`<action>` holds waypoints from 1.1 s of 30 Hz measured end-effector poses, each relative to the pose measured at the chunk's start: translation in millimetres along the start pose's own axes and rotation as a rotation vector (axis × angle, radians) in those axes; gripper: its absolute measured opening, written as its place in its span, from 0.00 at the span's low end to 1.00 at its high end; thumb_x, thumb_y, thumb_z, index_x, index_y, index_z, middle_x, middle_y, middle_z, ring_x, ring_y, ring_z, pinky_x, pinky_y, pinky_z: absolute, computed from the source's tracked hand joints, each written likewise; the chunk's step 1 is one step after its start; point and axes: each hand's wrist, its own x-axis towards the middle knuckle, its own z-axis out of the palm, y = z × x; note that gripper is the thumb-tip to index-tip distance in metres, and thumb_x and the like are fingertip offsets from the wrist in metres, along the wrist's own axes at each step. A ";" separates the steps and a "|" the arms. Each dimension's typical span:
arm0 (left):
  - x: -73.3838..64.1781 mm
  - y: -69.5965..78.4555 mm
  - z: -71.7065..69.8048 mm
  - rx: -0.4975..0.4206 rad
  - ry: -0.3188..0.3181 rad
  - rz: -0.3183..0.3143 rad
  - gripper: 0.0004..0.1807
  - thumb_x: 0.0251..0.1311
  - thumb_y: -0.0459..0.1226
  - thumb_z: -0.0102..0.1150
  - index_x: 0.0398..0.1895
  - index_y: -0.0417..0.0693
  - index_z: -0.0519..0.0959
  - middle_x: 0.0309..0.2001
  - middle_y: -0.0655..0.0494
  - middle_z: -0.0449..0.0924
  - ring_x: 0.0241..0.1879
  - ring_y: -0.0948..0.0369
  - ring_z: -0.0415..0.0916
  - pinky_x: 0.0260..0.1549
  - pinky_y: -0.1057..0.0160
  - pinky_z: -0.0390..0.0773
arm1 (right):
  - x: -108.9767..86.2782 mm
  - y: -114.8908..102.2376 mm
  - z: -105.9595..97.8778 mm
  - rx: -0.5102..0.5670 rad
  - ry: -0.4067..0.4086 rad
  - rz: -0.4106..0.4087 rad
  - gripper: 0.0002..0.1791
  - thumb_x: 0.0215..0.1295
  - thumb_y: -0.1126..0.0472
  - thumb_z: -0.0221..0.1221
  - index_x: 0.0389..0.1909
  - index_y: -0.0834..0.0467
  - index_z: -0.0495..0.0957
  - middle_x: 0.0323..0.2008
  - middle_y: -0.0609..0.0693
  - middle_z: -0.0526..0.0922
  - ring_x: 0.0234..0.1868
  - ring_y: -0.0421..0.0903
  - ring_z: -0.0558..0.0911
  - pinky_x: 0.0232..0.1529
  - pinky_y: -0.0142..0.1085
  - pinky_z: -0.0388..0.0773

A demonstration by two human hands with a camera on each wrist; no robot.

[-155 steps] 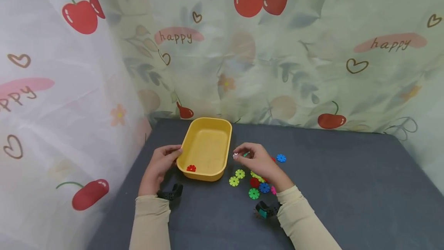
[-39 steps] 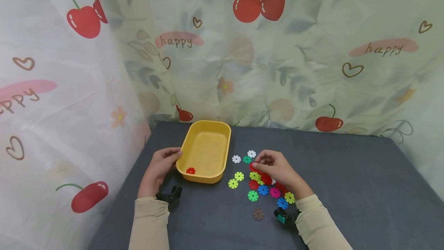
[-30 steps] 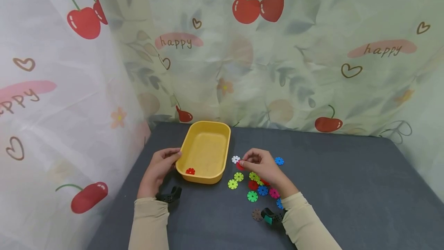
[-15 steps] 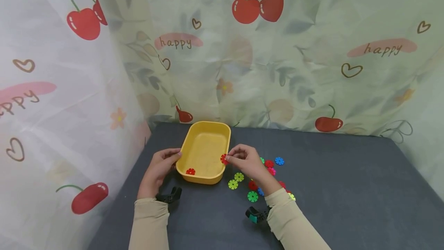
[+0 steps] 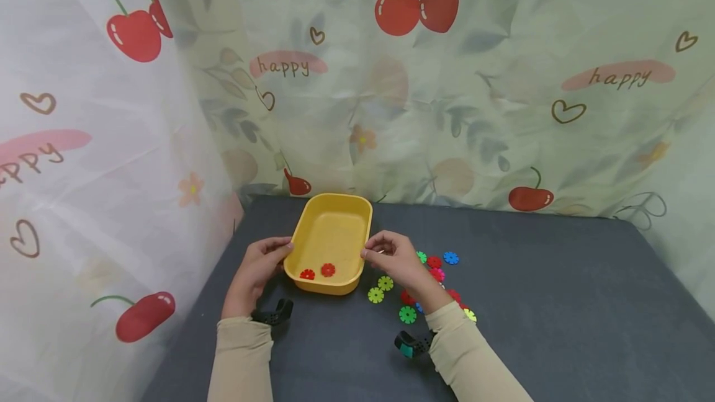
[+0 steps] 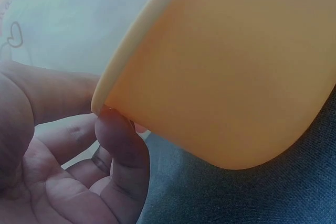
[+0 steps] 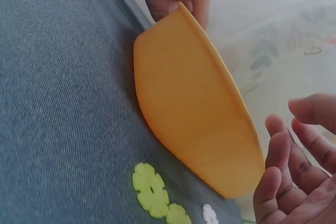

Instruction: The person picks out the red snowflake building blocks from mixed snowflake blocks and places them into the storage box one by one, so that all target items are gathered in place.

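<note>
My left hand (image 5: 259,272) pinches the left rim of a yellow plastic tub (image 5: 298,288), thumb on one side of the wall and fingers on the other, as the left wrist view shows up close. Inside the tub, near its front end, lie two red snowflake discs (image 5: 328,270), notched and flat. Beside the right rim is my right hand (image 5: 398,260), its fingers loosely bent. In the right wrist view this hand's fingertips (image 7: 271,179) stand apart from the thumb, with nothing between them.
Several snowflake discs lie on the dark cloth right of the tub: two yellow-green ones (image 5: 376,294), a green one (image 5: 408,314), a blue one (image 5: 451,257), red and pink ones. My right forearm covers part of the pile. A patterned curtain (image 5: 436,98) rises behind the table.
My right hand has carried a red snowflake disc left from the pile to the tub and let it go; it lies inside beside the other red one. My left hand has stayed on the rim.
</note>
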 end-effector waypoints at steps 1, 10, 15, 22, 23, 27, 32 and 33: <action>0.3 0.1 0.2 0.000 0.001 -0.001 0.24 0.76 0.42 0.62 0.69 0.40 0.79 0.65 0.39 0.79 0.55 0.51 0.79 0.45 0.66 0.81 | -0.4 0.1 -1.1 -0.005 -0.002 -0.002 0.07 0.72 0.61 0.67 0.47 0.59 0.84 0.42 0.55 0.89 0.40 0.53 0.85 0.51 0.53 0.85; 0.6 0.9 0.8 0.009 0.007 -0.017 0.24 0.76 0.44 0.62 0.69 0.42 0.79 0.66 0.41 0.78 0.57 0.50 0.78 0.47 0.66 0.80 | -8.1 2.1 -23.2 -0.053 0.001 -0.016 0.10 0.74 0.57 0.67 0.49 0.58 0.84 0.46 0.55 0.87 0.48 0.69 0.83 0.51 0.57 0.83; 0.8 0.4 0.7 0.004 0.005 -0.009 0.24 0.76 0.43 0.62 0.69 0.41 0.79 0.66 0.40 0.78 0.57 0.50 0.78 0.47 0.66 0.81 | -8.1 11.6 -42.1 -0.087 0.045 0.004 0.14 0.74 0.56 0.67 0.52 0.60 0.84 0.48 0.55 0.86 0.47 0.68 0.82 0.48 0.52 0.83; 0.9 -1.6 0.3 0.004 0.010 -0.010 0.23 0.76 0.43 0.62 0.68 0.41 0.79 0.65 0.40 0.79 0.54 0.51 0.79 0.46 0.66 0.81 | -7.8 28.4 -70.4 -0.144 0.106 0.039 0.15 0.75 0.56 0.66 0.54 0.62 0.83 0.50 0.58 0.86 0.49 0.65 0.83 0.48 0.49 0.83; 0.9 -1.8 0.3 0.004 0.011 -0.010 0.23 0.76 0.43 0.62 0.68 0.41 0.79 0.65 0.40 0.79 0.54 0.52 0.79 0.46 0.66 0.81 | -7.9 30.7 -74.4 -0.155 0.112 0.038 0.15 0.75 0.57 0.65 0.54 0.62 0.83 0.50 0.58 0.86 0.49 0.65 0.83 0.47 0.49 0.83; 0.5 -1.8 0.5 0.003 0.011 -0.012 0.23 0.76 0.43 0.62 0.68 0.41 0.79 0.65 0.41 0.79 0.54 0.51 0.78 0.46 0.66 0.81 | -8.6 38.6 -90.5 -0.212 0.128 0.033 0.15 0.76 0.57 0.65 0.55 0.63 0.83 0.51 0.59 0.85 0.49 0.62 0.84 0.45 0.46 0.83; 1.1 -1.3 0.6 -0.002 0.008 -0.007 0.24 0.76 0.43 0.63 0.68 0.41 0.79 0.65 0.40 0.79 0.54 0.52 0.79 0.46 0.66 0.81 | -11.0 45.5 -108.3 -0.267 0.135 0.047 0.16 0.76 0.58 0.64 0.56 0.63 0.83 0.52 0.61 0.85 0.48 0.58 0.85 0.45 0.42 0.83; 1.4 -1.3 0.6 0.000 0.008 -0.006 0.24 0.76 0.43 0.63 0.68 0.41 0.79 0.65 0.40 0.79 0.54 0.53 0.79 0.46 0.66 0.81 | -11.3 47.2 -111.4 -0.276 0.137 0.050 0.16 0.76 0.58 0.64 0.56 0.64 0.83 0.52 0.61 0.85 0.47 0.56 0.85 0.45 0.41 0.82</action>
